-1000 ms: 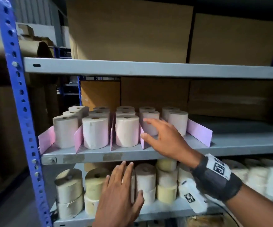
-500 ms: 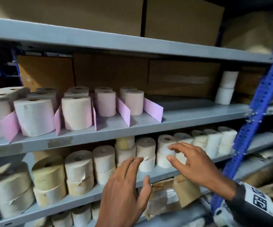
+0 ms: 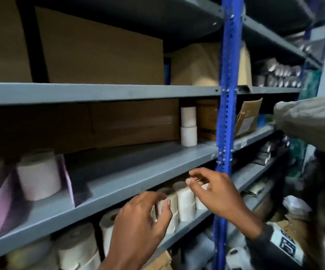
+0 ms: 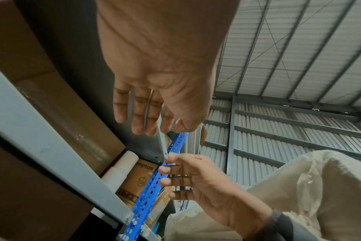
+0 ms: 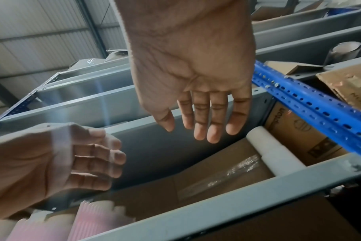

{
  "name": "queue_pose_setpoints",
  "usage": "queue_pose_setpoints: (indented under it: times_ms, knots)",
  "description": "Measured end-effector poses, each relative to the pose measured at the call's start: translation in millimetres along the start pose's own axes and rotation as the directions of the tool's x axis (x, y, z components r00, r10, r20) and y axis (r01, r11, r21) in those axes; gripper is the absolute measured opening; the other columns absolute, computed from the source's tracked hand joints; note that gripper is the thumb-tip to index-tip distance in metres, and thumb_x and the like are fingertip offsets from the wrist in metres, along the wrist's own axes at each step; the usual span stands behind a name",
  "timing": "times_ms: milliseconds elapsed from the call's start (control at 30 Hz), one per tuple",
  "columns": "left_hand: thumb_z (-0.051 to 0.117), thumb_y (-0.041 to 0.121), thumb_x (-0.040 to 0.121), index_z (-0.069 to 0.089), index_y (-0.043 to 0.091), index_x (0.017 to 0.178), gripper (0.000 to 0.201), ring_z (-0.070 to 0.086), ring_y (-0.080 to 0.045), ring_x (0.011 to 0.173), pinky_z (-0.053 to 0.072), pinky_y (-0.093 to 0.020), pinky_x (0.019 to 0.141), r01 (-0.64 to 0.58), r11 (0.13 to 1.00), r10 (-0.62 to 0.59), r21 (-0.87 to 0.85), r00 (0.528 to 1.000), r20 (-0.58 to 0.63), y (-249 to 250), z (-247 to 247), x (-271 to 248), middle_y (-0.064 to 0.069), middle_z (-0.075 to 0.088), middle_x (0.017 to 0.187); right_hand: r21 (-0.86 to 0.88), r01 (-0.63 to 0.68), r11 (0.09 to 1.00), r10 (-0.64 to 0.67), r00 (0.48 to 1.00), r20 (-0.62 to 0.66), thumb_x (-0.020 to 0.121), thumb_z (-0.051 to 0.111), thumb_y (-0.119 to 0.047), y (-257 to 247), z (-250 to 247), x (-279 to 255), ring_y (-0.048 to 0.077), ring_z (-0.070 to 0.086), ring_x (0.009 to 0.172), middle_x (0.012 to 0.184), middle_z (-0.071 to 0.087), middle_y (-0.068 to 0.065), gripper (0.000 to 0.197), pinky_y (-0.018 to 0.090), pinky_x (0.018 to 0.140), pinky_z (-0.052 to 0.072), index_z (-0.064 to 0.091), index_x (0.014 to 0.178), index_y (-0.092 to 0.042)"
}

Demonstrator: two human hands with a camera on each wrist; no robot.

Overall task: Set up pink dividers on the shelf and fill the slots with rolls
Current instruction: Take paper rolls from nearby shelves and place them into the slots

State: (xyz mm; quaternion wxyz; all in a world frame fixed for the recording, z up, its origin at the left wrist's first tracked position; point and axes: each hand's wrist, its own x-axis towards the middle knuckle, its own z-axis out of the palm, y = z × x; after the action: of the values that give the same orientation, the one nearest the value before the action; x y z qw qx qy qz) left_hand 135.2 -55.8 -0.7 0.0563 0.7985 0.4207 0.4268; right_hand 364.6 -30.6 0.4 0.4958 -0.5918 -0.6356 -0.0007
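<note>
A brown carton (image 4: pixel 138 177) behind the blue upright reads "mpton".

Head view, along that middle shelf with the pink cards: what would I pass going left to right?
Pink divider → pinkish roll → second pink divider → bare shelf → two stacked white rolls → blue upright post.

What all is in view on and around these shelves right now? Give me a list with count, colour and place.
pink dividers: two clearly visible, pink, middle shelf at left
roll in slot: one, pale pink, between the dividers
stacked rolls: two, white, back of the middle shelf by the post
lower rolls: several, white and cream, shelf below, behind the hands
cardboard boxes: several, brown, top shelf and behind the middle shelf
shelf post: one, blue, upright at right
left hand: empty, fingers loosely curled, near the lower rolls
right hand: empty, fingers spread, near the lower rolls
</note>
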Motion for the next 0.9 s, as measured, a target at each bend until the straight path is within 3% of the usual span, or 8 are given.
queue_pose_setpoints:
  times_ms: [200,367,600,667,767,833,900]
  knots:
    - [0.056,0.052,0.089,0.077,0.032,0.093,0.029,0.067,0.004,0.086,0.057,-0.031,0.079,-0.013,0.998,0.016,-0.059,0.999,0.052,10,46,94,0.022,0.074,0.090,0.028,-0.020,0.999,0.021,0.998,-0.063,0.074,0.060,-0.059,40,-25,66,-0.007,0.066,0.074,0.078,0.071,-0.020,0.039,0.032,0.078,0.058,0.072,0.097,-0.030]
    - [0.057,0.054,0.086,0.076,0.029,0.096,0.034,0.071,-0.006,0.088,0.059,-0.035,0.081,-0.034,0.999,0.033,0.005,0.988,0.148,8,73,176,0.014,0.076,0.092,-0.041,-0.033,0.999,0.031,0.998,-0.052,0.082,0.067,-0.050,66,-28,125,-0.006,0.063,0.074,0.085,0.070,-0.019,0.031,0.031,0.077,0.057,0.072,0.104,-0.028]
    - [0.067,0.045,0.090,0.076,0.022,0.088,0.025,0.071,-0.017,0.088,0.057,-0.032,0.078,-0.068,0.996,0.051,0.054,0.961,0.271,-20,107,296,0.003,0.077,0.088,-0.181,-0.020,0.983,0.017,1.000,-0.019,0.083,0.067,-0.047,97,-17,220,0.011,0.065,0.091,0.094,0.071,-0.011,0.035,0.033,0.085,0.054,0.069,0.111,-0.025]
    - [0.069,0.040,0.094,0.076,0.019,0.087,0.023,0.066,-0.012,0.079,0.051,-0.026,0.069,-0.053,0.997,0.032,0.049,0.932,0.361,-34,119,331,0.001,0.075,0.084,-0.204,-0.024,0.979,0.024,1.000,-0.001,0.084,0.065,-0.048,106,-13,246,0.013,0.065,0.095,0.098,0.070,-0.010,0.039,0.035,0.087,0.054,0.067,0.115,-0.025]
    - [0.067,0.041,0.097,0.072,0.014,0.081,0.032,0.053,-0.005,0.059,0.037,-0.017,0.050,-0.026,0.999,0.003,0.035,0.839,0.544,-57,141,376,0.003,0.062,0.070,-0.238,-0.042,0.970,0.052,0.998,0.036,0.084,0.066,-0.049,118,-6,284,0.016,0.063,0.106,0.106,0.070,-0.006,0.044,0.036,0.092,0.052,0.064,0.120,-0.024]
    - [0.065,0.046,0.097,0.069,0.008,0.084,0.040,0.052,-0.010,0.062,0.038,-0.018,0.053,0.028,1.000,-0.023,0.000,0.825,0.564,-74,158,402,-0.002,0.058,0.071,-0.250,-0.052,0.967,0.064,0.997,0.042,0.084,0.066,-0.048,128,0,311,0.019,0.062,0.109,0.110,0.070,-0.003,0.045,0.034,0.091,0.051,0.064,0.119,-0.022]
    - [0.064,0.050,0.096,0.068,0.007,0.096,0.043,0.054,-0.018,0.073,0.044,-0.027,0.063,0.069,0.997,-0.039,-0.033,0.827,0.561,-87,176,427,-0.008,0.058,0.079,-0.261,-0.070,0.963,0.082,0.996,0.036,0.083,0.066,-0.050,139,6,337,0.023,0.063,0.110,0.115,0.069,0.001,0.045,0.032,0.088,0.050,0.064,0.114,-0.018]
